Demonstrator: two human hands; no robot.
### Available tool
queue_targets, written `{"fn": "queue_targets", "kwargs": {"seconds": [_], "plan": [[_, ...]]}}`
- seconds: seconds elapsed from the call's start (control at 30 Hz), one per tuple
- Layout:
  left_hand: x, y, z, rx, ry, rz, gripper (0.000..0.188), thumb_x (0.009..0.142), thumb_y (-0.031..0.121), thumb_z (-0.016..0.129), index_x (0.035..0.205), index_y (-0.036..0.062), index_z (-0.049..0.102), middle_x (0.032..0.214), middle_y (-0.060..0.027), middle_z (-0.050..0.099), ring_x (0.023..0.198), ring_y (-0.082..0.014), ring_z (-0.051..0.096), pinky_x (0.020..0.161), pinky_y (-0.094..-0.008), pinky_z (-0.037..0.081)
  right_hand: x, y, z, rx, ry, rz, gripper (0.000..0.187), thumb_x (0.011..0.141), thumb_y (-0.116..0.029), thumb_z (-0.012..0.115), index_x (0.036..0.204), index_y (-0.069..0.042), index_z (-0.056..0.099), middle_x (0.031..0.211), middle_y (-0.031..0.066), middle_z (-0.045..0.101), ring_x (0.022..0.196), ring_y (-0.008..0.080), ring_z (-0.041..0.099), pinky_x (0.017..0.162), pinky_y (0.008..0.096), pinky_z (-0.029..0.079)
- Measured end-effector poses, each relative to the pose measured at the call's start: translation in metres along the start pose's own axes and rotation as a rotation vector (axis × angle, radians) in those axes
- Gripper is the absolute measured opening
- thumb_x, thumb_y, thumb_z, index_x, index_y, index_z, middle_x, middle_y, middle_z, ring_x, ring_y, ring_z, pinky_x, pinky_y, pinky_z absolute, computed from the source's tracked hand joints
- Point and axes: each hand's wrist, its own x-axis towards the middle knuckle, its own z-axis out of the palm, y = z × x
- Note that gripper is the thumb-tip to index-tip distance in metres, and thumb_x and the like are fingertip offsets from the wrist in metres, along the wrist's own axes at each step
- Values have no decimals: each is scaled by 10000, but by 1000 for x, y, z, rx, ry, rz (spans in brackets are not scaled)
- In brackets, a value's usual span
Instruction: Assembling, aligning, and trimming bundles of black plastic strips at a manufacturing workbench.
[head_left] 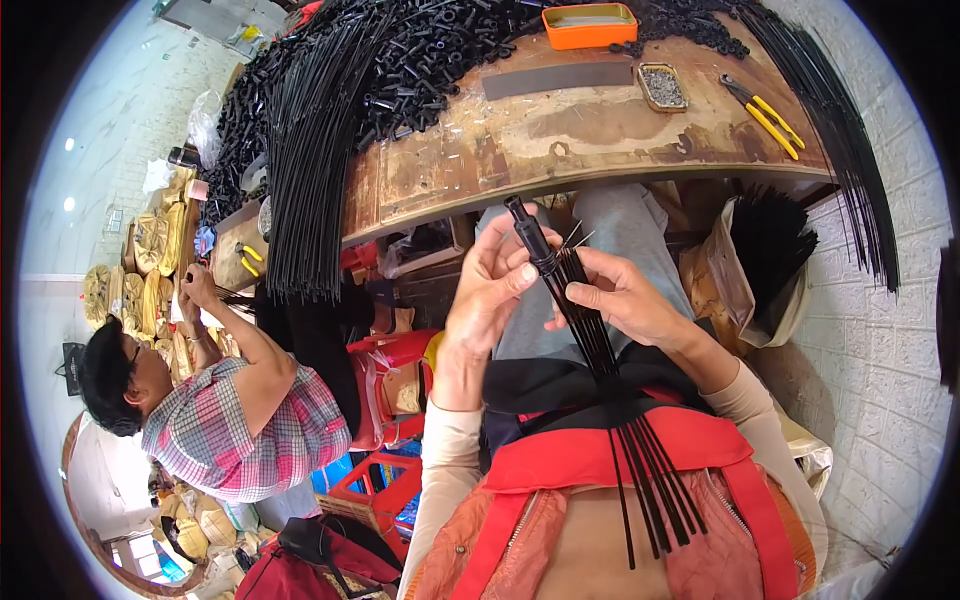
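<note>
Rods (585, 320), thin, black and gathered into a black plastic hub (528, 235), lay over the lap; left hand (490, 290) pinched the hub, right hand (625, 300) closed round the bundle; likely light, springy, prone to splay; best gripped near the hub.

Bright even daylight, sharp centre, fisheye-bent edges (black vignette corners)

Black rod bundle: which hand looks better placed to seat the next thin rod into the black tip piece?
Probably the right hand: its fingers pinch the thin rods just below the black tip piece, while the left hand is wrapped around the tip, steadying the black rod bundle over the lap.
</note>
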Motion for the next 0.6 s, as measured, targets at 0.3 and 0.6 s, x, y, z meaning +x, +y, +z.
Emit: {"fn": "queue_targets", "kwargs": {"seconds": [0.3,0.6], "plan": [[-11,-7,13,337,166,198,331,817,-74,672,1139,-26,611,1152,-86,605,973,-163,622,873,-304,504,4,-7,2,-86,80,-18,216,977,-102,521,1162,10,536,959,73,606,860,160,625,850,399,553],[-12,-8,6,194,233,264,359,806,-26,697,1126,24,544,1051,-47,580,894,-140,595,777,-279,527,13,10,24,-67,166,-269,351,965,-57,518,1303,24,466,1169,59,574,1047,107,558,909,265,447]]}}
